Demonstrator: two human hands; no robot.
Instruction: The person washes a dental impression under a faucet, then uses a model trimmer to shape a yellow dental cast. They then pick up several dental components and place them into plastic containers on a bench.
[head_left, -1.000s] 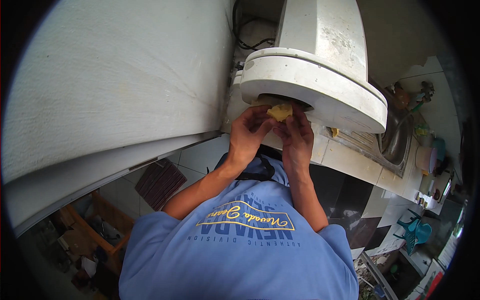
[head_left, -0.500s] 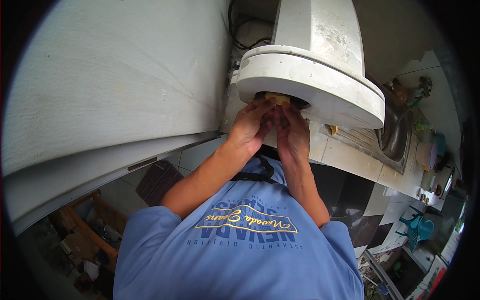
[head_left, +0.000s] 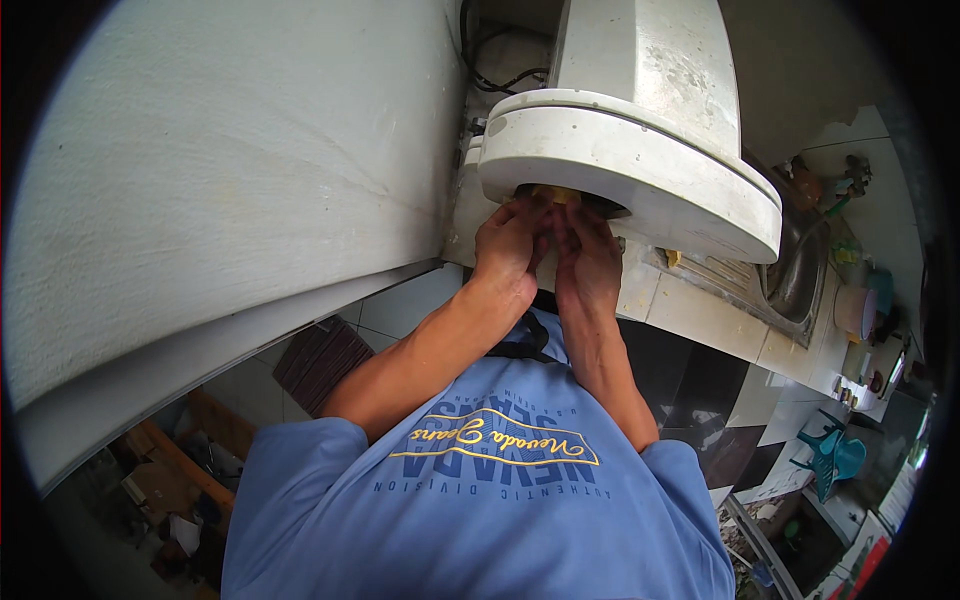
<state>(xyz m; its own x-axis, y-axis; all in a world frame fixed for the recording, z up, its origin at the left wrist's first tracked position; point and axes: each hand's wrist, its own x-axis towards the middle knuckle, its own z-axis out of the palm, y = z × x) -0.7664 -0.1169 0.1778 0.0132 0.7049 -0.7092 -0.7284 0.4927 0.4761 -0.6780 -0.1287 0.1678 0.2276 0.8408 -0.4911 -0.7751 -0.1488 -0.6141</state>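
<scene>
My left hand [head_left: 507,243] and my right hand [head_left: 591,257] are raised together in front of a white machine with a broad rounded housing [head_left: 630,185]. Both sets of fingers are bent closed around a small yellow piece [head_left: 562,195], whose kind I cannot make out. That piece sits at the dark opening [head_left: 598,206] on the housing's near side. My fingertips and thumbs nearly meet there, and they hide most of the piece.
A large white panel [head_left: 240,160] fills the left side. To the right, a tiled counter [head_left: 690,315] holds a metal sink [head_left: 800,265]. A dark cable [head_left: 500,85] runs behind the machine. A turquoise plastic item [head_left: 845,457] is at lower right, and a wooden frame [head_left: 185,465] at lower left.
My hands have edged slightly with the yellow piece, which shows less now behind my fingers. The view has shifted a little, so the machine appears slightly farther right.
</scene>
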